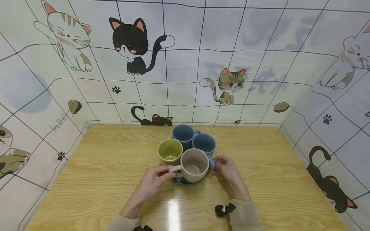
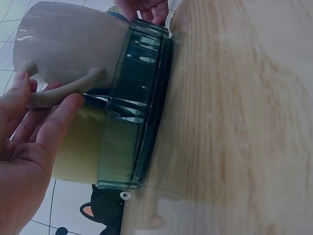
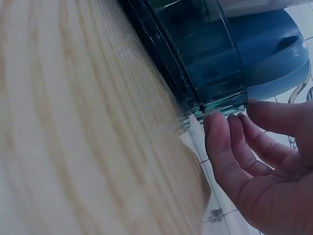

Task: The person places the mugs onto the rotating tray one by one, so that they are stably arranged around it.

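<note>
My left hand (image 1: 157, 178) pinches the handle of a greyish-beige mug (image 1: 194, 165) between thumb and fingers. In the left wrist view this mug (image 2: 73, 41) stands in a dark green glass dish (image 2: 139, 83). Beside it are a yellow-green mug (image 1: 170, 151) and two blue mugs, one at the back (image 1: 182, 134) and one at the right (image 1: 204, 143). My right hand (image 1: 228, 168) is by the right blue mug's handle. Its loosely bent fingertips touch the outer wall of the glass dish (image 3: 210, 73) in the right wrist view, without gripping it.
The mugs and dish are on a light wood-grain table (image 1: 115, 154). A cloth printed with cartoon cats (image 1: 131, 45) and grid lines rises behind the table and along both sides. Dark straps (image 1: 224, 210) lie at my sleeve cuffs.
</note>
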Tool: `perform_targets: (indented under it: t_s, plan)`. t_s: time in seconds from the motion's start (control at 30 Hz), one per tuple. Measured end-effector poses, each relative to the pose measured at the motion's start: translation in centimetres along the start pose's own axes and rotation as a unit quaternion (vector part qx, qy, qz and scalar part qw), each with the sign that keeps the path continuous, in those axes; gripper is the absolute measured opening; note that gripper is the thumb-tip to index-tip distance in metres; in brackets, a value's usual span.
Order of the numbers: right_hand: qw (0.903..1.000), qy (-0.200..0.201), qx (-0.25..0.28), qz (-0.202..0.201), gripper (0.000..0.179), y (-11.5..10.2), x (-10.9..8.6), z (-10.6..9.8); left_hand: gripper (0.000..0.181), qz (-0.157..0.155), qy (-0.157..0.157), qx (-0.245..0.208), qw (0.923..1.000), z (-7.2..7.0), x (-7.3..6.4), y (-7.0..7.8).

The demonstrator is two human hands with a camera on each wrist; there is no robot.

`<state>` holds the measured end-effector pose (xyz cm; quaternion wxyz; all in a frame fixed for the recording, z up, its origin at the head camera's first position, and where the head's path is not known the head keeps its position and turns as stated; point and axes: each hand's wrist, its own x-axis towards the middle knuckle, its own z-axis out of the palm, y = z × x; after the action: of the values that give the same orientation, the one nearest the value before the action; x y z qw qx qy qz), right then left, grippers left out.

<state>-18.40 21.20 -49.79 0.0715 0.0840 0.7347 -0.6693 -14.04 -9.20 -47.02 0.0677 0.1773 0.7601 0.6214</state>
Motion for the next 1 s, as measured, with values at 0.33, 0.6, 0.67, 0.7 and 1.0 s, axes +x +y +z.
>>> perform_targets:
  t_s: [0.33, 0.6, 0.67, 0.7, 1.0]
  plan:
    - [0.9998, 0.004, -0.017, -0.006, 0.018, -0.1, -0.2, 0.0, 0.022, 0.008, -0.009, -0.018, 0.9998, 0.3, 0.2, -0.7]
    - [0.9996, 0.012, -0.023, 0.006, 0.018, 0.1, -0.2, 0.1, 0.023, -0.013, -0.006, -0.033, 0.9994, 0.4, 0.0, -1.1]
    - [0.9996, 0.014, -0.023, 0.005, 0.018, 0.0, -0.2, 0.1, 0.022, -0.015, -0.004, -0.031, 0.9994, 0.4, 0.0, -1.2]
    - [0.9996, 0.015, -0.023, 0.003, 0.018, 0.0, -0.2, 0.2, 0.022, -0.014, -0.004, -0.031, 0.9994, 0.4, 0.0, -1.2]
    - [0.9998, 0.015, -0.008, 0.010, 0.018, 0.2, 0.0, 0.2, 0.023, -0.019, -0.012, -0.020, 0.9995, 0.3, 0.1, -1.4]
